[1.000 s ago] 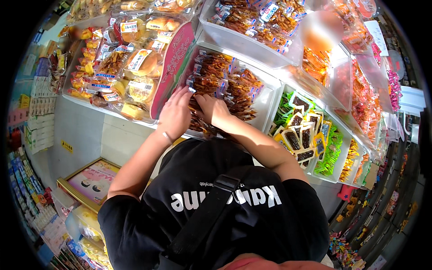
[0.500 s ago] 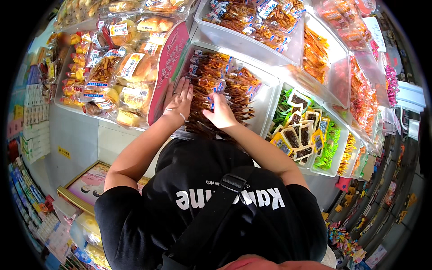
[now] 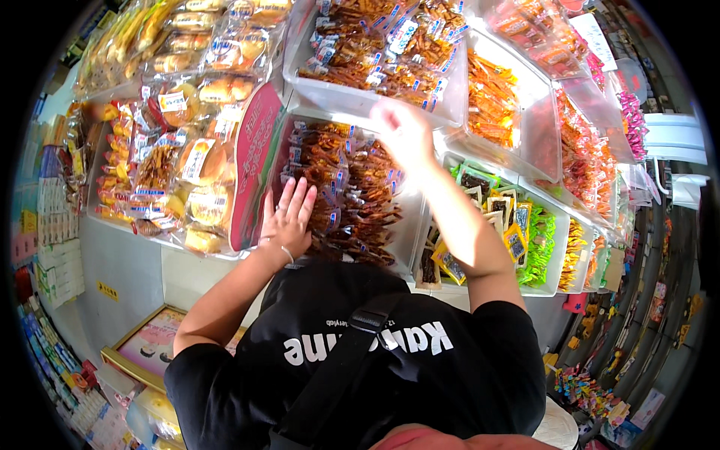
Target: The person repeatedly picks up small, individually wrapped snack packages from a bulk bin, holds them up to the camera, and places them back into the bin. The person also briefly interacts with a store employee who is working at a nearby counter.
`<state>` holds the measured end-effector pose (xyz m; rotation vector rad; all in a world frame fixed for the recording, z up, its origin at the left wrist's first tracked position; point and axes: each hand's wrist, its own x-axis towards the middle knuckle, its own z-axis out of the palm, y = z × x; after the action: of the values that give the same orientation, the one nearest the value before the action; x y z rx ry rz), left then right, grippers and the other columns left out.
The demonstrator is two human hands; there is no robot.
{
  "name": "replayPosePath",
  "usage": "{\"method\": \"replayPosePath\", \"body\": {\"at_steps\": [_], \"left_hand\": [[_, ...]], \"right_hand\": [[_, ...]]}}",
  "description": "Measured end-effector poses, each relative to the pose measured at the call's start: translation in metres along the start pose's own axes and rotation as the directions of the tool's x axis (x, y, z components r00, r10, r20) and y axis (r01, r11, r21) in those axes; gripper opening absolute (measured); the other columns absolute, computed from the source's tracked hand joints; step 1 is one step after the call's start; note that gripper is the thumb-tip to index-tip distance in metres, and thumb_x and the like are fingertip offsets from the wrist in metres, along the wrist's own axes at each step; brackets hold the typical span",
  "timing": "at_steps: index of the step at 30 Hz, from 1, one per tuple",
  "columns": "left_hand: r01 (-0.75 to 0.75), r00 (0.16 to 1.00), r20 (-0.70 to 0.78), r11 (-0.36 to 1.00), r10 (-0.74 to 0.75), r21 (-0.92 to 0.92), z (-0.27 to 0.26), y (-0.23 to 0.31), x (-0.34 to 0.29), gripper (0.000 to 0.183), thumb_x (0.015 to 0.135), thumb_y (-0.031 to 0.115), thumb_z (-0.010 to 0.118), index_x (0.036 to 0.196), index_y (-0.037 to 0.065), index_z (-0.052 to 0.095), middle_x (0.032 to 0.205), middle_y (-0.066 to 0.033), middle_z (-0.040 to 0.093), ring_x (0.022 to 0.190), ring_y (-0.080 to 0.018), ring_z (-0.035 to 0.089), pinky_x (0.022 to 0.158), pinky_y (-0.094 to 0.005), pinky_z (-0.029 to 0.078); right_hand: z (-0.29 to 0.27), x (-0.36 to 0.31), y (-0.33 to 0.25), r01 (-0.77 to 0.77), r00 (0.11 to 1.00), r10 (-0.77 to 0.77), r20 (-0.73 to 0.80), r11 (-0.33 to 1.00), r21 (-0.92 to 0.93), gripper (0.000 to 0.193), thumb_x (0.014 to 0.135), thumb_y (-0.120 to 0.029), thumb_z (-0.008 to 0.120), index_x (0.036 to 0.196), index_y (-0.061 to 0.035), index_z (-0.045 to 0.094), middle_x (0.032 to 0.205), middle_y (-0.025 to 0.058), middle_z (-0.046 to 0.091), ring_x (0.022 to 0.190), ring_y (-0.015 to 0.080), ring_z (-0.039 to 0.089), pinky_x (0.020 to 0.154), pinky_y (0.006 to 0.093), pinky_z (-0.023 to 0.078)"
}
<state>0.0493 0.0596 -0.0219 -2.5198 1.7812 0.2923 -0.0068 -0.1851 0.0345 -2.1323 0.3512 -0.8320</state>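
Observation:
My left hand [image 3: 289, 219] lies open with fingers spread. It rests at the left side of the near white tray [image 3: 411, 225], against rows of clear snack packets [image 3: 358, 202] holding reddish-brown strips. The packets stand packed in two rows. Over the far right part of this tray, my right hand [image 3: 405, 135] is raised, bright with glare and blurred, so its fingers and anything in them do not show clearly. Just beyond it is the far tray [image 3: 442, 112] of similar packets [image 3: 375, 45].
At left, a pink sign board [image 3: 257, 161] borders a bin of wrapped buns [image 3: 199, 161]. To the right stand a tray of yellow and white sachets [image 3: 495, 217], green packets [image 3: 538, 247] and a bin of orange strips [image 3: 491, 97]. A framed picture [image 3: 150, 337] is at lower left.
My right hand has left the packets and moved up and to the right. My left hand remains beside the packets, its fingers now more spread. The view has shifted slightly.

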Motion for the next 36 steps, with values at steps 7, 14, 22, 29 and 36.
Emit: {"method": "replayPosePath", "body": {"at_steps": [7,14,22,29,36], "left_hand": [[0.005,0.992,-0.123,0.974,-0.034,-0.228,-0.025,0.005,0.006,0.074,0.068,0.029,0.060,0.131,0.008,0.027,0.138,-0.0116,0.021,0.128,-0.0282,0.016,0.100,-0.0521,0.013],[0.030,0.964,-0.239,0.944,-0.114,-0.328,-0.036,-0.005,0.013,0.054,0.070,0.020,0.060,0.120,0.009,0.043,0.132,-0.0138,0.031,0.125,-0.0306,0.024,0.099,-0.0500,0.019],[-0.304,0.942,-0.216,-0.388,-0.256,-0.870,-0.074,0.040,0.054,0.049,0.084,0.025,0.052,0.121,-0.002,0.036,0.120,-0.0162,0.044,0.117,-0.0241,0.037,0.097,-0.0340,0.029],[-0.235,0.971,-0.162,-0.838,-0.178,-0.493,-0.100,0.036,0.043,0.038,0.088,0.020,0.044,0.121,0.002,0.036,0.115,-0.0153,0.049,0.106,-0.0260,0.048,0.090,-0.0396,0.040],[-0.204,0.975,-0.213,-0.618,-0.060,-0.759,-0.122,0.045,0.021,0.036,0.088,0.022,0.045,0.116,-0.001,0.041,0.107,-0.0104,0.052,0.101,-0.0232,0.051,0.088,-0.0372,0.041]], "right_hand": [[-0.064,0.120,0.092,-0.208,0.954,0.290,-0.078,0.448,-0.869,0.053,0.072,-0.026,0.064,0.114,-0.0026,0.040,0.113,0.0172,0.047,0.111,0.0265,0.040,0.091,0.0398,0.033],[-0.067,0.101,0.071,-0.230,0.972,0.206,-0.109,0.776,-0.587,0.032,0.074,-0.023,0.063,0.096,-0.0032,0.050,0.086,0.0109,0.059,0.081,0.0191,0.056,0.073,0.0300,0.044],[-0.007,-0.015,-0.075,0.375,0.910,-0.267,0.317,0.855,-0.358,0.021,0.073,-0.012,0.055,0.093,-0.0070,0.054,0.095,0.0085,0.057,0.080,0.0284,0.057,0.070,0.0361,0.048],[-0.048,-0.030,-0.156,0.213,0.797,-0.410,0.443,0.878,0.429,0.016,0.076,-0.021,0.061,0.076,-0.0054,0.057,0.076,0.0063,0.057,0.066,0.0233,0.057,0.057,0.0320,0.046],[-0.026,-0.035,-0.232,0.007,0.601,-0.794,0.091,0.119,0.993,0.042,0.082,-0.044,0.048,0.072,-0.0031,0.052,0.070,0.0095,0.051,0.056,0.0257,0.052,0.045,0.0300,0.042]]}}
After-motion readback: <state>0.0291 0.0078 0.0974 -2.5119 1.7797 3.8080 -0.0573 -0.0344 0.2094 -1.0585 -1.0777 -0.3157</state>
